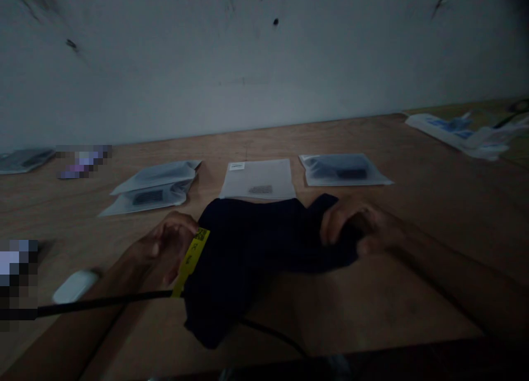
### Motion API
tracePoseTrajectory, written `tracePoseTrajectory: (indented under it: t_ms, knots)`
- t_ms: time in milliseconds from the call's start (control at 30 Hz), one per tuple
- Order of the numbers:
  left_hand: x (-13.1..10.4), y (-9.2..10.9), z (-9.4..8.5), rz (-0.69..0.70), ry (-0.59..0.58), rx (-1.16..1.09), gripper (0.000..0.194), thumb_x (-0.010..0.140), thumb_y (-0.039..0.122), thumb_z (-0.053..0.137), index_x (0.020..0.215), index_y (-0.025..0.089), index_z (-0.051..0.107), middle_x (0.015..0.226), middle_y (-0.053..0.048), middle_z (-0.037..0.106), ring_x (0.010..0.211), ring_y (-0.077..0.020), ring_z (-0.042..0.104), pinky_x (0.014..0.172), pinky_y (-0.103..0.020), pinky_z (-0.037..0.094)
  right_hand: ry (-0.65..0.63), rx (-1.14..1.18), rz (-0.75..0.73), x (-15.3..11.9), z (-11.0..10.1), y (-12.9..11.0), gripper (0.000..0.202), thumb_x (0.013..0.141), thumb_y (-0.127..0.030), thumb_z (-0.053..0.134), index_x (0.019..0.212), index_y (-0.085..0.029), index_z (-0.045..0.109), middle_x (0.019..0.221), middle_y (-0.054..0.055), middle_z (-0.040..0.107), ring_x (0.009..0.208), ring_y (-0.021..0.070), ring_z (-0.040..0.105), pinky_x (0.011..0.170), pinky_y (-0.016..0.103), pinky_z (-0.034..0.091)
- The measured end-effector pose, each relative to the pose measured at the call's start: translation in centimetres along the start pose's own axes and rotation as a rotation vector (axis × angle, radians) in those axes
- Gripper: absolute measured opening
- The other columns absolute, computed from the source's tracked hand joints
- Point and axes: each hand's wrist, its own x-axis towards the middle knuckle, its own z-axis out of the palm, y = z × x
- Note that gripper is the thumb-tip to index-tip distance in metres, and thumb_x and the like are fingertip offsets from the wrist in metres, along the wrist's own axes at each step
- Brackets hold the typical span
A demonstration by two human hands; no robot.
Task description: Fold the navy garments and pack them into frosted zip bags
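Observation:
A dark navy cloth garment (264, 237) is spread between my two hands over the table, its lower left part hanging toward me. My left hand (171, 240) is curled at the garment's left edge, with the fingertips partly hidden behind a yellow label (192, 262). That label is wrapped on a black cable (107, 302), which crosses in front of my left forearm. On the other side, my right hand (359, 224) is bent over the garment's right end and pinches the fabric. Dim light hides the folds and the garment's exact kind.
Behind the garment lie a flat frosted bag (260, 177), a filled frosted bag (345, 170) and a folded-over one (155, 188). Another bag (25, 159) is far left. A white rounded case (75, 286) rests near my left forearm. Plastic wrappers (463, 133) lie far right, and a wall (248, 66) stands behind.

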Motion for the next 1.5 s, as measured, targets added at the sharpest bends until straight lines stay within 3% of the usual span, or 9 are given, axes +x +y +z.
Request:
tracePoseTrajectory:
  t_ms: [100, 300, 433, 600, 900, 1067, 1167, 1300, 1500]
  knots:
    - [1.1, 0.2, 0.9, -0.041, -0.154, -0.171, 0.063, 0.093, 0.072, 0.039, 0.122, 0.020, 0.060, 0.069, -0.005, 0.071, 0.048, -0.0165, 0.065, 0.042, -0.024, 0.050, -0.143, 0.286, 0.076, -0.3, -0.2, 0.5, 0.048, 0.079, -0.063, 0.068, 0.098, -0.019, 0.075, 0.093, 0.011, 0.077, 0.069, 0.0202, 0.073, 0.059, 0.029, 0.059]
    - [3.9, 1.6, 2.4, -0.150, -0.135, 0.077, 0.027, 0.097, 0.040, 0.058, 0.107, 0.018, 0.070, 0.091, -0.006, 0.071, 0.069, -0.0138, 0.067, 0.057, -0.021, 0.053, 0.209, -0.073, 0.297, 0.0, 0.7, 1.4, 0.033, 0.086, -0.048, 0.069, 0.104, -0.021, 0.073, 0.089, 0.006, 0.076, 0.049, 0.0107, 0.061, 0.037, 0.020, 0.044]
    - [3.7, 2.7, 3.0, 0.063, -0.173, 0.487, 0.037, 0.093, 0.048, 0.061, 0.121, 0.025, 0.066, 0.114, -0.008, 0.066, 0.104, -0.0241, 0.063, 0.091, -0.038, 0.053, 0.239, -0.749, 0.164, 0.5, 1.4, 1.9, 0.036, 0.081, -0.049, 0.073, 0.104, -0.022, 0.074, 0.098, 0.008, 0.072, 0.087, 0.0217, 0.067, 0.077, 0.038, 0.057]
    - [3.6, 3.2, 3.8, 0.150, -0.424, 0.728, 0.082, 0.079, 0.074, 0.061, 0.150, 0.036, 0.040, 0.162, -0.009, 0.025, 0.142, -0.0440, 0.030, 0.114, -0.067, 0.022, 0.118, -1.044, 0.132, 0.2, 2.9, 2.0, 0.074, 0.080, -0.067, 0.065, 0.132, -0.014, 0.062, 0.143, 0.021, 0.051, 0.132, 0.0407, 0.046, 0.105, 0.060, 0.041]
    - [3.2, 2.1, 3.0, 0.143, -0.440, 0.768, 0.105, 0.066, 0.088, 0.058, 0.154, 0.037, 0.031, 0.166, -0.008, 0.012, 0.146, -0.0491, 0.018, 0.114, -0.072, -0.002, -0.074, -1.052, 0.096, -0.4, 2.2, 2.7, 0.107, 0.077, -0.075, 0.063, 0.156, -0.014, 0.025, 0.163, 0.021, 0.019, 0.150, 0.0418, 0.013, 0.116, 0.062, 0.026]
    - [3.5, 3.6, 3.6, 0.211, -0.378, 0.703, 0.081, 0.087, 0.075, 0.047, 0.155, 0.035, 0.029, 0.162, -0.006, 0.029, 0.147, -0.0379, 0.025, 0.120, -0.064, 0.001, 0.163, -1.169, -0.073, 0.2, 2.6, 2.1, 0.081, 0.086, -0.059, 0.063, 0.149, -0.013, 0.039, 0.151, 0.022, 0.040, 0.140, 0.0382, 0.036, 0.109, 0.059, 0.038]
    - [3.6, 4.4, 4.6, 0.212, -0.463, 0.701, 0.093, 0.079, 0.076, 0.058, 0.156, 0.036, 0.025, 0.164, -0.007, 0.022, 0.149, -0.0424, 0.019, 0.117, -0.070, 0.000, 0.328, -1.255, -0.121, 0.2, 3.6, 1.6, 0.043, 0.090, -0.047, 0.061, 0.116, -0.014, 0.065, 0.115, 0.017, 0.063, 0.108, 0.0308, 0.059, 0.090, 0.048, 0.052]
    - [3.6, 4.4, 5.4, 0.139, -0.558, 0.726, 0.101, 0.073, 0.072, 0.070, 0.156, 0.042, 0.020, 0.167, -0.008, 0.004, 0.149, -0.0505, 0.007, 0.109, -0.080, -0.002, 0.328, -1.337, 0.103, 0.1, 4.6, 1.4, 0.040, 0.089, -0.053, 0.056, 0.086, -0.015, 0.067, 0.084, 0.012, 0.064, 0.080, 0.0265, 0.062, 0.072, 0.043, 0.054]
    - [3.5, 4.6, 4.9, 0.011, -0.576, 0.764, 0.086, 0.082, 0.059, 0.070, 0.153, 0.047, 0.022, 0.167, -0.005, -0.002, 0.149, -0.0507, 0.004, 0.108, -0.081, 0.003, 0.137, -1.175, 0.205, 0.2, 3.7, 2.3, 0.082, 0.083, -0.071, 0.057, 0.140, -0.012, 0.051, 0.143, 0.021, 0.049, 0.132, 0.0399, 0.045, 0.105, 0.057, 0.043]
